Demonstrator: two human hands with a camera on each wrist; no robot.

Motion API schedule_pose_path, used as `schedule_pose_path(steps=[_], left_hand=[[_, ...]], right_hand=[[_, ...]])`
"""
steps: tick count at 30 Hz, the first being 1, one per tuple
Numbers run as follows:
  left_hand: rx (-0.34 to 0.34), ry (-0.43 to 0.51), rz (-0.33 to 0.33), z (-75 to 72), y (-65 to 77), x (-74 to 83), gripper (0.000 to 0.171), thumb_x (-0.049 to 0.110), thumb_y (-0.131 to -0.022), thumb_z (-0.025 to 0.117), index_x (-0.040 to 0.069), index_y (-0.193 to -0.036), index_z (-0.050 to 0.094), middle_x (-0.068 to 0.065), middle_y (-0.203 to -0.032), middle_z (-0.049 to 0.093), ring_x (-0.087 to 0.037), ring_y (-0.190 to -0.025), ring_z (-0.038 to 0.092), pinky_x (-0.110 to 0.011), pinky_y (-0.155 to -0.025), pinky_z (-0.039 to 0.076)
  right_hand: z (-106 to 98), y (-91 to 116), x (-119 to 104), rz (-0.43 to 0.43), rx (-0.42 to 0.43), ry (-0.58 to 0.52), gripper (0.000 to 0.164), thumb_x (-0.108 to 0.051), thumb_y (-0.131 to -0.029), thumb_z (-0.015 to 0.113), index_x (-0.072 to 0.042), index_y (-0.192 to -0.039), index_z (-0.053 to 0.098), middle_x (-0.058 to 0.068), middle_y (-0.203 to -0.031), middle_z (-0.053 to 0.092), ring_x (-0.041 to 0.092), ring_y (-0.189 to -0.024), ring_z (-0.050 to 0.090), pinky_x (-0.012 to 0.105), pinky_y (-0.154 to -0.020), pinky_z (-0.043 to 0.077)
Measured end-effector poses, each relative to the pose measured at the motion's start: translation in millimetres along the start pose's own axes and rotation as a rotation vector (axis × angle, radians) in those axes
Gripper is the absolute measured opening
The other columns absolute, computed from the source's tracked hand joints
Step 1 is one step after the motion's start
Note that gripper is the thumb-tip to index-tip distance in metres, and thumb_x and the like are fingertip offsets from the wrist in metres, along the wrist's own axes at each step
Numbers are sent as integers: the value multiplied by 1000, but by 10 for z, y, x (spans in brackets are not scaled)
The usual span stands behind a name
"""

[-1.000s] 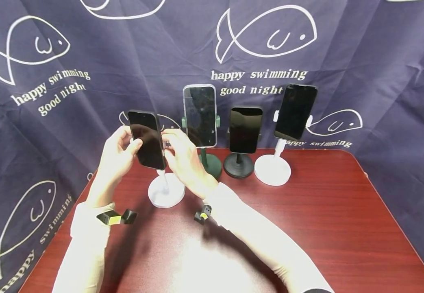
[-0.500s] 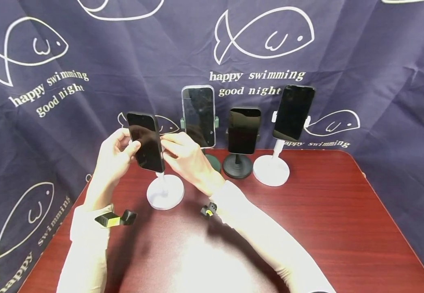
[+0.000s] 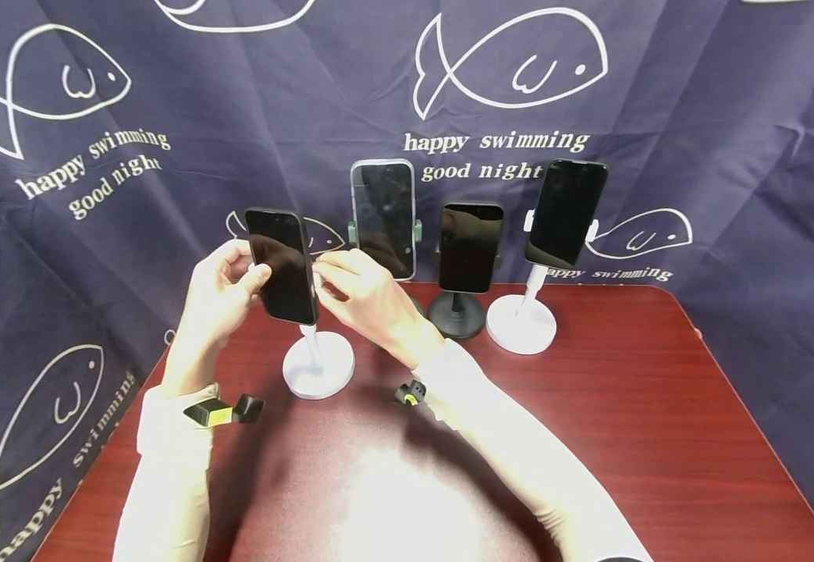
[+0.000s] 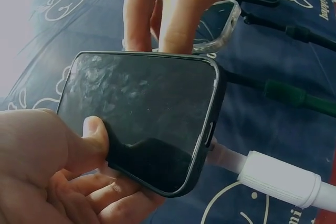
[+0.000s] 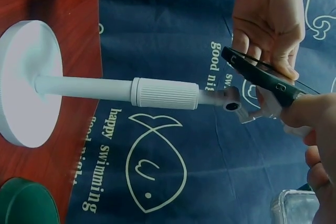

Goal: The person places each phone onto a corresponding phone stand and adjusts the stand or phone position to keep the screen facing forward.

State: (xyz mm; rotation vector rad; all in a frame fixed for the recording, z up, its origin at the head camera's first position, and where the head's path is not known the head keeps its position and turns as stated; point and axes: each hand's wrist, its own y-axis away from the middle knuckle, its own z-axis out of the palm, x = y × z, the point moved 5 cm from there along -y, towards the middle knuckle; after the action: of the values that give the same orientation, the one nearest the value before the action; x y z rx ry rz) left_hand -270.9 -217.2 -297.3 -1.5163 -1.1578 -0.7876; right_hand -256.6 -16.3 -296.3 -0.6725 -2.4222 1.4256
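Note:
A black phone (image 3: 282,265) stands tilted at the head of a white phone stand (image 3: 318,365) on the left of the table. My left hand (image 3: 220,293) grips its left edge, thumb on the screen and fingers behind, as the left wrist view shows. At the opposite edge, my right hand (image 3: 371,304) pinches the white clamp of the stand beside the phone. The right wrist view shows the stand's ribbed stem (image 5: 165,93) and the joint (image 5: 231,103) behind the phone. My right fingers partly hide the clamp.
Right of my hands stand a clear-cased phone (image 3: 383,211) in a green stand, a phone (image 3: 471,246) on a black stand (image 3: 456,314), and a phone (image 3: 566,211) on another white stand (image 3: 521,324). A blue fish-print cloth (image 3: 730,140) hangs behind the red table (image 3: 631,390).
My right hand and wrist have shifted slightly right, covering more of the green stand's base. The left hand keeps its grip on the phone, which has barely moved.

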Motion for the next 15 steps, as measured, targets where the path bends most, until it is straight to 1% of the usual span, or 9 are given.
schedule_pose_path(steps=[5, 10, 12, 15], left_hand=[[14, -50, -19, -7, 4, 10, 14, -4, -96, 65, 2, -108, 60, 21, -82, 69, 1, -66, 65, -18, -61, 57], [50, -120, -10, -16, 5, 24, 16, -1, -96, 66, -3, -111, 61, 23, -82, 67, 3, -65, 64, -17, -60, 55], [67, -158, 0, -17, 9, 32, 18, 0, -95, 67, -4, -112, 62, 22, -84, 68, 3, -64, 63, -16, -60, 53], [102, -231, 23, -27, 22, 50, 18, 1, -94, 69, -3, -111, 65, 16, -86, 68, 2, -63, 61, -15, -60, 50]], right_hand=[[-9, 15, 5, 5, 6, -3, 19, -5, -90, 73, -4, -108, 78, 6, -108, 76, 18, -100, 70, 23, -96, 53], [-16, 14, 2, 15, 5, -23, 18, -5, -90, 72, -4, -107, 77, 5, -108, 75, 18, -101, 69, 23, -97, 52], [-17, 14, -4, 18, 8, -20, 18, -5, -90, 73, -4, -108, 77, 6, -108, 75, 19, -103, 69, 23, -99, 52], [-7, 19, -12, 34, 13, -15, 19, -5, -91, 73, -2, -110, 77, 8, -110, 75, 20, -106, 70, 23, -102, 51]])
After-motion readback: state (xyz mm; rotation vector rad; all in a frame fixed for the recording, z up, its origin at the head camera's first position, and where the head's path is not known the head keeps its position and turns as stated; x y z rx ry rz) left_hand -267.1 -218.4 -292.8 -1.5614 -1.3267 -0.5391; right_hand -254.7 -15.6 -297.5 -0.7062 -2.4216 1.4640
